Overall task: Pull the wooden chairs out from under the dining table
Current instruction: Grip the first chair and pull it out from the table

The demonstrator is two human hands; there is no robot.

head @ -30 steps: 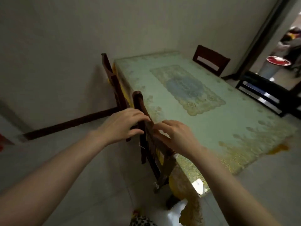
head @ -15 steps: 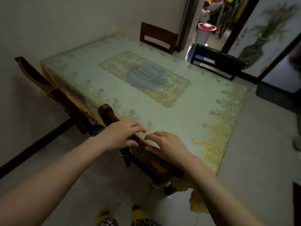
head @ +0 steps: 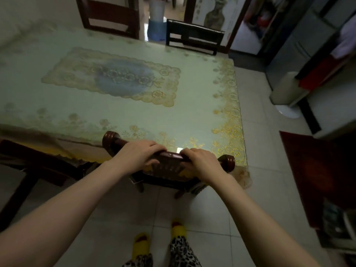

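Note:
A dark wooden chair [head: 112, 139] stands pushed in at the near edge of the dining table [head: 192, 105], which wears a pale green and gold cloth. My left hand [head: 137, 154] and my right hand [head: 204, 162] both grip its top rail, side by side. A second wooden chair [head: 28, 160] is tucked in to the left on the same side. Two more chairs stand at the far side: a brown one [head: 107, 14] and a black one [head: 194, 35]. The seat of the chair I hold is hidden under the table.
Pale floor tiles [head: 256, 151] run along the table's right end. A dark red mat [head: 316, 170] and furniture [head: 327, 78] stand to the right. A doorway with a blue and white container [head: 157, 20] lies beyond the far chairs. My yellow slippers [head: 178, 229] are below.
The view has swung round so I now face the chair's back square on. Both hands have closed over the top rail, where before the fingers only rested on it.

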